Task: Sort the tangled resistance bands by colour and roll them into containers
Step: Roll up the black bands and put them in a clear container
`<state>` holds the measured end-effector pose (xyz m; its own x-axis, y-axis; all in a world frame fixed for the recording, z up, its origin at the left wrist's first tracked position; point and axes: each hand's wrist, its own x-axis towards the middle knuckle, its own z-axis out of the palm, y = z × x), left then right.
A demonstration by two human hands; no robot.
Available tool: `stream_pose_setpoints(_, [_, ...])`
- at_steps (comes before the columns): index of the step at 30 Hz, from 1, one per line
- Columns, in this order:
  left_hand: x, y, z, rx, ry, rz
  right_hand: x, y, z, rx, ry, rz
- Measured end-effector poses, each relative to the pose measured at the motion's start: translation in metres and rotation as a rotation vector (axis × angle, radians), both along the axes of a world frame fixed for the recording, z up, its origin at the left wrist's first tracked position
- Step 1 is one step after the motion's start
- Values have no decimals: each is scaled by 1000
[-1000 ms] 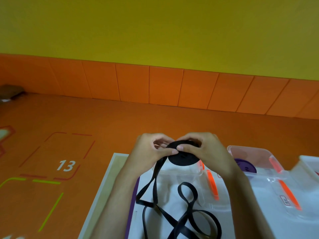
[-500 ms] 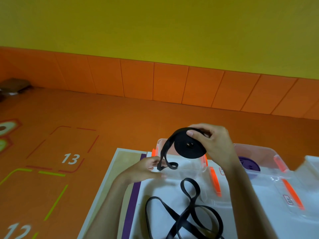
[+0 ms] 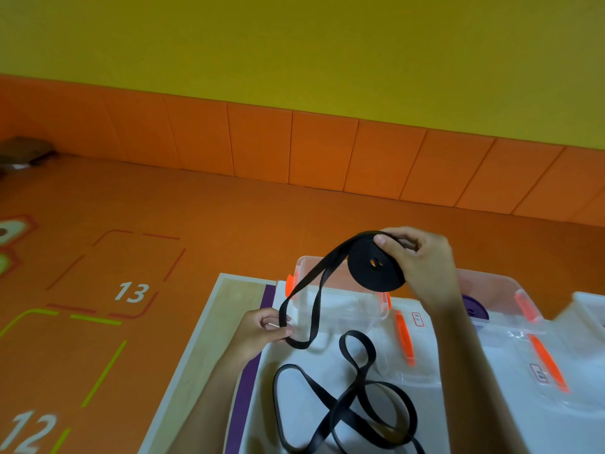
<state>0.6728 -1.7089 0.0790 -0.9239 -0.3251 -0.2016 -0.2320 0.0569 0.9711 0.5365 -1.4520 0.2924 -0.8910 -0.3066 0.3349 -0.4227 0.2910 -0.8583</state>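
My right hand (image 3: pixel 422 267) clamps the black roll (image 3: pixel 373 270) upright over the clear container (image 3: pixel 347 308), thumb on its rim. My left hand (image 3: pixel 262 329) pinches the free tail (image 3: pixel 299 345), low-left of the roll. The tail runs diagonally between my hands. I judge the left hand feeds next.

Looks like an indoor children's play or activity room, possibly a small gym. Orange floor (image 3: pixel 248 217) throughout, printed with game markings: white numerals 13 (image 3: pixel 131 292) and 12 (image 3: pixel 29 430), red dashed outlines (image 3: pixel 144 235), lime-green lines (image 3: pixel 103 375), hexagon shapes (image 3: pixel 14 226) at the left edge. Same orange in a row of padded-looking panels (image 3: pixel 262 142) along the base of the wall, with evenly spaced seams; plain yellow wall (image 3: pixel 294 44) above. Bright, childlike colours everywhere. At the near edge, a pale tabletop (image 3: pixel 242 293) with clear plastic boxes (image 3: pixel 491 285), orange latches, and a black resistance band (image 3: pixel 360 273), in keeping with exercise or play.
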Motion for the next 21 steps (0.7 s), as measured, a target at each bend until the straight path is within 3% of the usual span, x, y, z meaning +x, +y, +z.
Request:
stream_pose_setpoints(6, [-7, 1, -9, 4, -59, 299, 4, -3, -8, 34, 0, -13])
stream_pose_setpoints(14, [10, -4, -16, 431, -88, 72, 5, -2, -11, 4, -30, -38])
stream_pose_setpoints(21, [22, -14, -14, 418, -87, -79, -3, 7, -14, -22, -34, -42])
